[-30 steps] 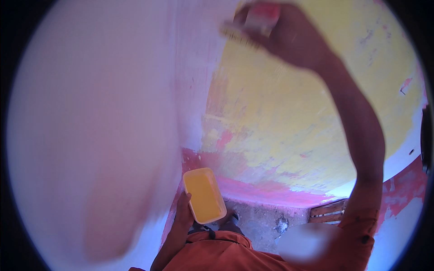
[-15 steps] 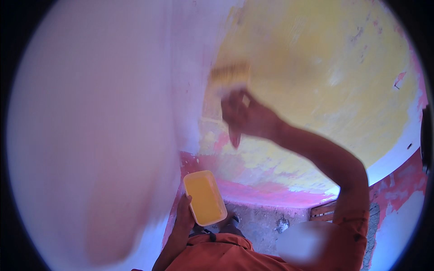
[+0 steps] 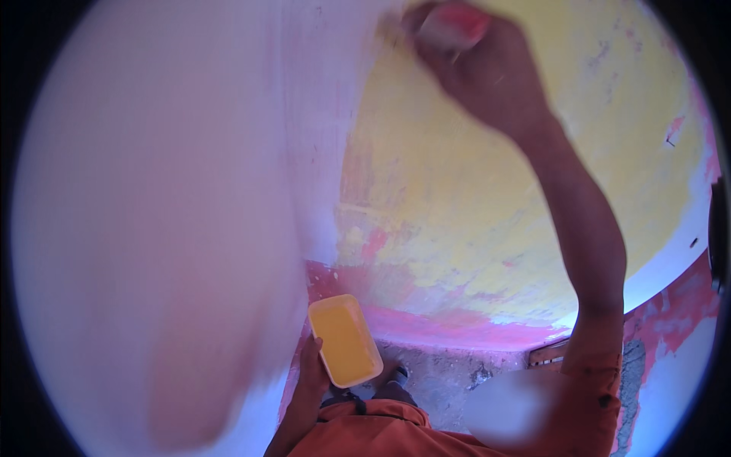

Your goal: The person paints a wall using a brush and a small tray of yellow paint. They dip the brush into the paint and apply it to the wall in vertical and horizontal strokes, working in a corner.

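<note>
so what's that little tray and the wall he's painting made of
The tray in the left hand looks like thin moulded plastic: rounded corners, a pale smooth rim, filled with yellow paint. The wall looks like rough plaster or cement with a matt finish: patchy yellow over old pink, uneven and scuffed. The brush in the right hand is too blurred to tell.

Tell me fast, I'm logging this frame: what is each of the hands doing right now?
Left hand: closed on the yellow paint tray, held low.
Right hand: closed on a red-handled paintbrush, raised against the yellow wall.
</note>
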Tool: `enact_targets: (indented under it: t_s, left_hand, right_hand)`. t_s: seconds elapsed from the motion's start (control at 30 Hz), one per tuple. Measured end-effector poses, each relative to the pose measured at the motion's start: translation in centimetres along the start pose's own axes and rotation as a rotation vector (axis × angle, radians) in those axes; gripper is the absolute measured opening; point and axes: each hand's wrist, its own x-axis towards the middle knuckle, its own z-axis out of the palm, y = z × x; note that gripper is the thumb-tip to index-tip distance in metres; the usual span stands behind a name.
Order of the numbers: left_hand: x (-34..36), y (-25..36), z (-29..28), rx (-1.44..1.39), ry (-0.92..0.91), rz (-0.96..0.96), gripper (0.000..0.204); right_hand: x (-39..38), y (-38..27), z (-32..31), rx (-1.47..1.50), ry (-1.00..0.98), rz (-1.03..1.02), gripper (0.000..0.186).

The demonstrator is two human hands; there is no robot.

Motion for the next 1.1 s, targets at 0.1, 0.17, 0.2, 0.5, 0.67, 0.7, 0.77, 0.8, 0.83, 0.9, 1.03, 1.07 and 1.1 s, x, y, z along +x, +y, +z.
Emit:
enact_targets:
  t_s: [0.1,0.17,0.2,0.5,0.67,0.7,0.77,0.8,0.83,0.9,1.03,1.07,1.1]
  left_hand:
    - [0.2,-0.3,0.6,-0.008,-0.018,-0.004,0.056]
    - [0.2,-0.3,0.8,0.005,-0.018,-0.008,0.056]
    - [0.0,0.0,0.8,0.012,-0.008,0.000,0.056]
    - [1.5,-0.7,-0.8,0.026,0.030,0.001,0.064]
    - [1.4,-0.1,-1.3,-0.022,0.026,-0.012,0.072]
    - [1.3,0.0,-1.5,-0.041,0.021,-0.021,0.073]
    - [1.6,-0.1,-1.9,-0.083,0.003,-0.049,0.075]
    - [1.5,0.0,-1.9,-0.070,0.008,-0.041,0.074]
    - [1.7,-0.1,-1.7,-0.062,0.002,-0.039,0.073]
    - [1.8,-0.2,-1.5,-0.036,0.003,-0.026,0.071]
    - [1.8,-0.5,-0.4,0.007,-0.001,-0.035,0.065]
    - [1.8,-0.4,-0.2,0.017,0.002,-0.036,0.063]
    - [1.9,-0.4,-0.1,0.024,-0.001,-0.044,0.062]
  right_hand:
    - [1.4,-0.4,-2.9,-0.204,0.146,-0.243,0.019]
    - [0.3,1.1,-0.3,-0.306,0.069,-0.273,0.025]
    - [-1.6,1.4,2.6,-0.375,0.028,-0.392,0.031]
    - [-23.8,-5.7,16.7,0.069,-0.671,-0.581,0.027]
    - [-16.6,-1.9,12.4,0.327,-0.567,0.022,0.018]
    - [-13.9,-0.5,10.5,0.380,-0.477,0.117,0.018]
    - [-9.3,2.4,6.2,0.439,-0.223,0.148,0.010]
    - [-7.2,3.0,3.9,0.472,-0.143,0.189,0.007]
    - [-5.3,3.3,1.3,0.294,-0.011,0.055,0.008]
    - [-3.4,3.9,-2.2,0.170,0.171,-0.181,0.013]
    - [-4.9,4.3,-2.1,-0.089,0.093,-0.097,0.016]
    - [-6.7,3.8,0.2,-0.289,0.104,-0.219,0.020]
    - [-9.5,3.5,2.9,-0.314,0.080,-0.307,0.021]
